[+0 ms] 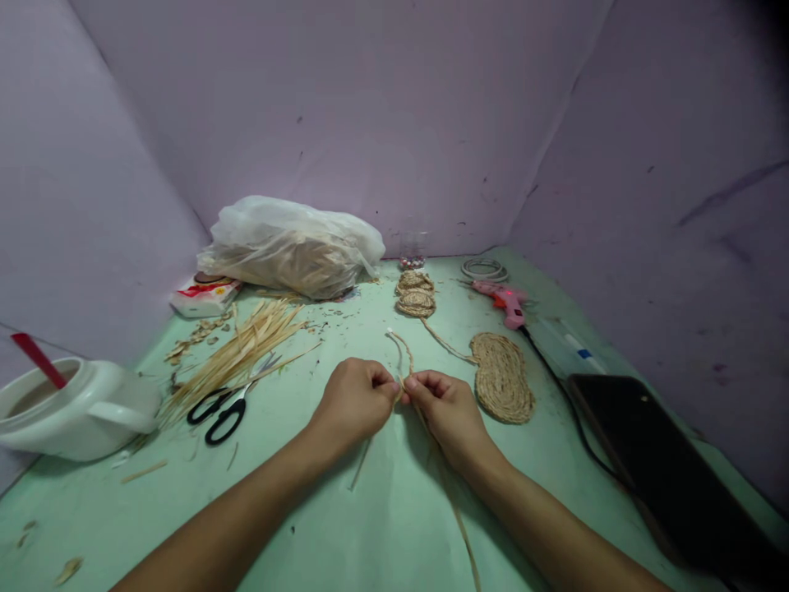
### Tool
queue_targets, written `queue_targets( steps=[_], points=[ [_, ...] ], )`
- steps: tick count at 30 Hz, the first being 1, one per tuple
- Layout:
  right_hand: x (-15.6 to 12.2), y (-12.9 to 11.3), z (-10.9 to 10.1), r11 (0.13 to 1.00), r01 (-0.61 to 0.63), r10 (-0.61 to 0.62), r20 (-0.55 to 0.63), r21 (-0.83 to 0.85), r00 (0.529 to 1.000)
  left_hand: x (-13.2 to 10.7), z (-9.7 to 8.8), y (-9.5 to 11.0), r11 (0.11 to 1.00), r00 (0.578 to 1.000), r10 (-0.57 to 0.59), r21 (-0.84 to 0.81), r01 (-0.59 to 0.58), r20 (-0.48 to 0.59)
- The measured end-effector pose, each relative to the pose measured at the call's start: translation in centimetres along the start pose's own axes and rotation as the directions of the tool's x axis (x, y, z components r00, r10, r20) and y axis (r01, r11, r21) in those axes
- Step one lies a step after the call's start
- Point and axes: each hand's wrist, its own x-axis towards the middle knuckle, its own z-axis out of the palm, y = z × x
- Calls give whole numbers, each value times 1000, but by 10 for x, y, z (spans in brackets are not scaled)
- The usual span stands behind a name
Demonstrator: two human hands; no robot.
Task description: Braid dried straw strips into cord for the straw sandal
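Observation:
My left hand (359,396) and my right hand (448,411) meet at the middle of the green table, both closed in a pinch on a thin straw cord (407,349). Its short twisted end curves away beyond my fingertips. Loose strands trail back toward me, one under my left hand and a longer one below my right. Right of my right hand lies a coiled sole-shaped straw piece (502,378). A cord joins it to smaller coiled straw pieces (415,294) farther back. My fingers hide the exact spot where the strands cross.
Black-handled scissors (227,415) and a bundle of dry straw strips (246,341) lie left, near a white pot (104,407). A plastic bag (296,247) rests at the back. Right are a pink glue gun (502,300), its black cable, and a dark phone (666,460). Purple walls enclose the table.

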Motion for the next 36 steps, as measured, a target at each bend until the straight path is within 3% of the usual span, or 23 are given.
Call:
queue_targets(
  steps=[3, 5, 9, 11, 12, 14, 16, 17, 19, 21, 22, 29, 36],
  points=[
    [1, 3, 0, 996, -4, 4, 4, 87, 1000, -13, 7, 11, 960, 984, 150, 251, -121, -99],
    [1, 4, 0, 987, -39, 39, 6, 158, 999, -23, 16, 14, 845, 929, 348, 472, -252, -127],
    [-1, -1, 1, 948, -125, 131, 1, 293, 991, -34, 33, 14, 556, 779, 627, 716, -422, -28],
    [-2, -5, 1, 931, -145, 154, 0, 336, 988, -35, 33, 14, 535, 757, 653, 700, -473, 13],
    [-2, -7, 1, 925, -146, 156, 0, 350, 988, -35, 30, 15, 587, 772, 635, 650, -483, 0],
    [-1, -8, 0, 924, -144, 153, 3, 355, 988, -30, 20, 17, 790, 854, 508, 454, -412, -108],
    [-1, -7, 0, 936, -145, 150, 9, 321, 989, -23, 9, 19, 976, 959, 202, 117, -181, -197],
    [0, -6, 0, 945, -144, 146, 13, 293, 989, -18, 5, 19, 997, 988, 10, -77, -22, -156],
    [0, -4, 0, 961, -123, 117, 36, 250, 992, -9, -1, 18, 880, 968, -228, -405, 249, 99],
    [0, -2, 0, 964, -92, 74, 82, 249, 994, -1, -2, 16, 726, 911, -225, -564, 393, 346],
    [0, -1, 0, 964, -85, 60, 107, 252, 992, 1, -1, 14, 691, 895, -194, -592, 415, 402],
    [0, -7, -2, 982, -167, 157, 110, 85, 982, 10, -8, -2, 798, 883, -114, -487, 355, 456],
    [0, -7, -4, 981, -157, 143, 119, 118, 983, 17, -11, -13, 653, 837, 8, -637, 410, 548]
  ],
)
